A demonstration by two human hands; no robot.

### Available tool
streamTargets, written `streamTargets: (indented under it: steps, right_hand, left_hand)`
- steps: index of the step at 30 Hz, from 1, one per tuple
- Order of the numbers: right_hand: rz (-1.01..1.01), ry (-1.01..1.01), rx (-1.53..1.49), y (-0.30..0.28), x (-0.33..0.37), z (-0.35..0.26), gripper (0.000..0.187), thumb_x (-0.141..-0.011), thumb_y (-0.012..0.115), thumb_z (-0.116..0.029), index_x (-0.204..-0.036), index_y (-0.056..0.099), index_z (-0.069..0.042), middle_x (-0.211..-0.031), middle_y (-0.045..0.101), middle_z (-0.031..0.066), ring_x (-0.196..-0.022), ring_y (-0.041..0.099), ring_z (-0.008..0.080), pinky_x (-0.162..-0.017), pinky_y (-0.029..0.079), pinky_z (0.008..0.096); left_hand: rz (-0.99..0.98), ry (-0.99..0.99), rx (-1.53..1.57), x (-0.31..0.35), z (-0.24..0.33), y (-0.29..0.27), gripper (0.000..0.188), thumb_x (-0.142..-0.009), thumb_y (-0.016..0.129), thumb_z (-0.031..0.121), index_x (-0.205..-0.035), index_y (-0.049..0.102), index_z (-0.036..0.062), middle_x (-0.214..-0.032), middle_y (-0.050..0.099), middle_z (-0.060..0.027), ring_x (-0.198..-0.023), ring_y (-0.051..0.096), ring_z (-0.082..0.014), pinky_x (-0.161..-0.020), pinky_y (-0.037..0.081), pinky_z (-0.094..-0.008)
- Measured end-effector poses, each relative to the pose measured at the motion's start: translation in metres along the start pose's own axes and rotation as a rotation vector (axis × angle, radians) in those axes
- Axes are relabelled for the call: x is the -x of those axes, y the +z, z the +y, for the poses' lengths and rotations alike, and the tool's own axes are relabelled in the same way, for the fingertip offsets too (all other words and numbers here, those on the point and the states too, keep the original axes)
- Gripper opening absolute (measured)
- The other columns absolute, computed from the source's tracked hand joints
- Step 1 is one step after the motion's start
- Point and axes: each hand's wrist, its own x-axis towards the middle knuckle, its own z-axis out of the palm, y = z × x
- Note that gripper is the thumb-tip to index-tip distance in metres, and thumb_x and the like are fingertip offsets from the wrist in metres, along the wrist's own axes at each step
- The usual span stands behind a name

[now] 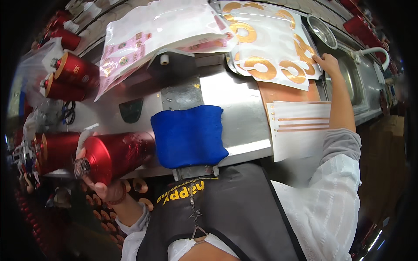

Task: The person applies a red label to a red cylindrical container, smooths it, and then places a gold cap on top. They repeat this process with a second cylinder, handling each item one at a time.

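Observation:
My left hand (101, 189) is wrapped round the neck end of a shiny red bottle (124, 153), which lies on its side with its neck toward the left. The base end of the bottle rests against a blue cloth-covered pad (188, 137) in front of me. My right arm is stretched to the far right. There my right hand (328, 64) has its fingertips closed at the edge of a white sheet of gold ring-shaped stickers (259, 68), on a gold sticker (306, 55). Whether that sticker is lifted off the sheet is hard to tell.
More red bottles (78, 69) stand and lie at the left. A white printed plastic bag (161, 26) covers the back. White sheets with thin gold strips (300, 130) lie at the right, before a metal bowl (322, 32) and a sink (355, 82). A dark green scraper-like piece (131, 110) lies behind the bottle.

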Motion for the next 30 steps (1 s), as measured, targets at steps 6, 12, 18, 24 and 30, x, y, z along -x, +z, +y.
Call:
streamTargets:
  steps: [6, 12, 18, 24, 30]
  right_hand:
    - [-0.061, -0.328, 0.149, 0.005, -0.032, 0.067, 0.044, -0.092, 0.058, -0.035, -0.079, 0.066, 0.007, -0.082, 0.065, 0.0307, -0.079, 0.066, 0.0462, -0.069, 0.048, 0.0552]
    - [-0.048, -0.309, -0.079, -0.022, -0.046, 0.046, 0.033, -0.099, 0.057, -0.026, -0.093, 0.066, 0.005, -0.08, 0.063, 0.0184, -0.074, 0.06, 0.0317, -0.067, 0.047, 0.0447]
    - [-0.173, -0.281, -0.875, -0.14, 0.065, -0.189, 0.023, -0.102, 0.062, -0.025, -0.108, 0.071, -0.006, -0.079, 0.056, -0.0087, -0.063, 0.038, -0.0017, -0.055, 0.03, 0.0174]
    - [-0.321, -0.433, -1.451, -0.166, 0.158, -0.351, 0.028, -0.101, 0.061, -0.022, -0.12, 0.067, -0.002, -0.081, 0.058, -0.0047, -0.066, 0.049, 0.0021, -0.059, 0.037, 0.0175]
    - [-0.417, -0.617, -1.706, -0.203, 0.227, -0.463, 0.028, -0.102, 0.06, -0.024, -0.11, 0.068, 0.002, -0.08, 0.058, -0.0023, -0.07, 0.048, 0.0039, -0.063, 0.038, 0.019]
  left_hand:
    - [-0.125, -0.166, 0.352, -0.02, 0.018, 0.009, 0.096, -0.075, 0.08, 0.047, -0.144, 0.037, -0.0038, -0.142, 0.049, -0.0249, -0.128, 0.055, -0.0341, -0.107, 0.046, -0.0462]
    - [-0.353, -0.228, 0.425, -0.032, 0.016, -0.006, 0.082, -0.078, 0.076, 0.035, -0.144, 0.04, 0.0017, -0.129, 0.058, -0.0115, -0.12, 0.058, -0.019, -0.104, 0.046, -0.035]
    - [-0.275, -0.121, 0.36, -0.017, 0.017, -0.011, 0.084, -0.083, 0.076, 0.046, -0.144, 0.04, 0.0007, -0.131, 0.056, -0.0136, -0.121, 0.057, -0.0213, -0.104, 0.045, -0.0357]
    - [-0.09, 0.258, -0.283, 0.017, 0.015, -0.003, 0.095, -0.079, 0.08, 0.054, -0.145, 0.039, -0.0007, -0.135, 0.049, -0.0224, -0.124, 0.048, -0.0365, -0.109, 0.034, -0.0465]
    - [-0.163, 0.26, -0.386, 0.016, 0.025, -0.007, 0.095, -0.068, 0.091, 0.018, -0.144, 0.036, 0.0012, -0.142, 0.045, -0.024, -0.132, 0.047, -0.0337, -0.111, 0.037, -0.0447]
